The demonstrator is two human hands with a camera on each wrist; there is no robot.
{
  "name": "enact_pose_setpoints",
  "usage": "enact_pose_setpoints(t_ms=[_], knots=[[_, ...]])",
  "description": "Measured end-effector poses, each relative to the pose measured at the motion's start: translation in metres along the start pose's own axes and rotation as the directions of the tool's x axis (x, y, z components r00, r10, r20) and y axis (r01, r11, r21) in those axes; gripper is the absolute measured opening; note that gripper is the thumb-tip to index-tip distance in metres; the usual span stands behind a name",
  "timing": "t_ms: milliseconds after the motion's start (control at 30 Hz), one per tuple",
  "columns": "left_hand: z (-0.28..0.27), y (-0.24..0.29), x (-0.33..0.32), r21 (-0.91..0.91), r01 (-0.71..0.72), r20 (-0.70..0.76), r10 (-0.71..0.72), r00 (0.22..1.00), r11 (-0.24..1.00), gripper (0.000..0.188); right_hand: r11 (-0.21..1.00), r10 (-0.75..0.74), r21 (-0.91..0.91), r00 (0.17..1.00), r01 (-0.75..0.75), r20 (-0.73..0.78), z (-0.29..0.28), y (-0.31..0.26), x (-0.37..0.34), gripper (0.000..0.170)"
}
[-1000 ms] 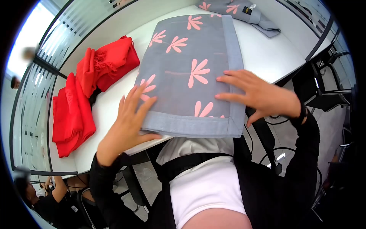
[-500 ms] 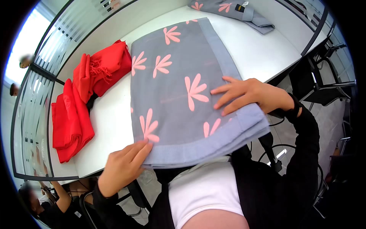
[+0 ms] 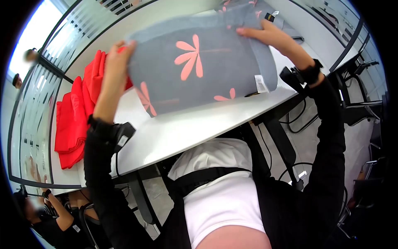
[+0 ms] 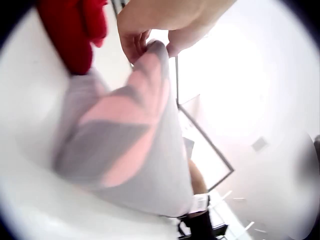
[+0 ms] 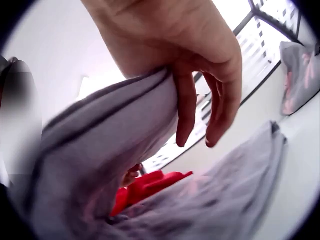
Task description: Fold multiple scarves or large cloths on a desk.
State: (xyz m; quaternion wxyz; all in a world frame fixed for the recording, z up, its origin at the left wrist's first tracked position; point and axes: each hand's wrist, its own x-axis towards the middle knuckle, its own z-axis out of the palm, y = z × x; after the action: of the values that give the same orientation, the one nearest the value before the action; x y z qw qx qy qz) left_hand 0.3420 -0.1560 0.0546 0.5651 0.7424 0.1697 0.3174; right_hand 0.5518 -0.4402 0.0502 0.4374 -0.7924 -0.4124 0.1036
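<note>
Left hand (image 3: 116, 64) and right hand (image 3: 277, 38) pinch the grey cloth (image 3: 222, 70), flat moments ago, its edge now raised: folding seems under way.

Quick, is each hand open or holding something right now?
Left hand: pinching the gray cloth at its edge.
Right hand: holding the same cloth by its edge.

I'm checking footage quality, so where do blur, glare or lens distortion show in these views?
Head: fisheye bowing, black corners, left hand blurred; left wrist: flowered cloth smeared, overexposed white beyond; right wrist: dark corners, cloth's near fold soft, glare behind the right hand.
</note>
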Motion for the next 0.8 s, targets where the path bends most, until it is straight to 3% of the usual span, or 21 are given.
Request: enact_pose_setpoints(t_ms=[67,133,167,200,267,300,367,467,600,733,800], knots=[[0.011,-0.027,0.008,0.309,0.255,-0.007,-0.266,0.964,0.916,0.057,0.986,0.090,-0.148,0.988,-0.070,0.128,0.005,-0.007,0.006,0.063],[0.014,-0.048,-0.004,0.201,0.148,0.153,-0.181,0.972,0.968,0.054,0.965,0.143,-0.241,0.980,-0.107,0.138,0.005,0.011,0.025,0.064],[0.013,-0.050,-0.007,0.034,0.123,0.289,-0.128,0.949,0.992,0.053,0.949,0.175,-0.286,0.974,-0.129,0.142,0.005,0.023,0.035,0.065],[0.012,-0.050,-0.009,0.053,0.117,0.355,-0.128,0.926,0.992,0.050,0.930,0.163,-0.344,0.984,-0.128,0.074,0.008,0.030,0.040,0.064],[0.008,-0.043,-0.012,0.092,0.098,0.482,-0.130,0.866,0.991,0.045,0.933,0.194,-0.339,0.964,-0.124,0.180,0.004,0.030,0.043,0.063],[0.003,-0.051,-0.007,0.198,-0.030,0.496,-0.074,0.865,0.980,0.034,0.940,0.179,-0.322,0.969,-0.117,0.171,0.005,0.029,0.043,0.061],[0.002,-0.054,-0.008,0.158,0.027,0.484,-0.101,0.869,0.987,0.029,0.952,0.152,-0.289,0.977,-0.103,0.152,0.005,0.029,0.041,0.057],[0.006,-0.058,-0.017,0.092,0.118,0.451,-0.147,0.881,0.989,0.027,0.989,0.133,0.032,0.971,-0.142,0.198,0.011,0.065,0.063,0.048],[0.014,-0.055,-0.020,0.043,0.153,0.375,-0.158,0.913,0.987,0.025,0.976,0.144,0.127,0.961,-0.177,0.234,0.014,0.077,0.072,0.042],[0.011,-0.065,-0.013,0.370,-0.044,0.291,-0.070,0.954,0.928,0.030,0.978,0.109,0.146,0.958,-0.152,0.267,0.012,0.090,0.078,0.043],[0.011,-0.064,-0.014,0.427,-0.105,0.278,-0.020,0.960,0.898,0.036,0.990,0.097,0.072,0.965,-0.118,0.246,0.010,0.086,0.076,0.044]])
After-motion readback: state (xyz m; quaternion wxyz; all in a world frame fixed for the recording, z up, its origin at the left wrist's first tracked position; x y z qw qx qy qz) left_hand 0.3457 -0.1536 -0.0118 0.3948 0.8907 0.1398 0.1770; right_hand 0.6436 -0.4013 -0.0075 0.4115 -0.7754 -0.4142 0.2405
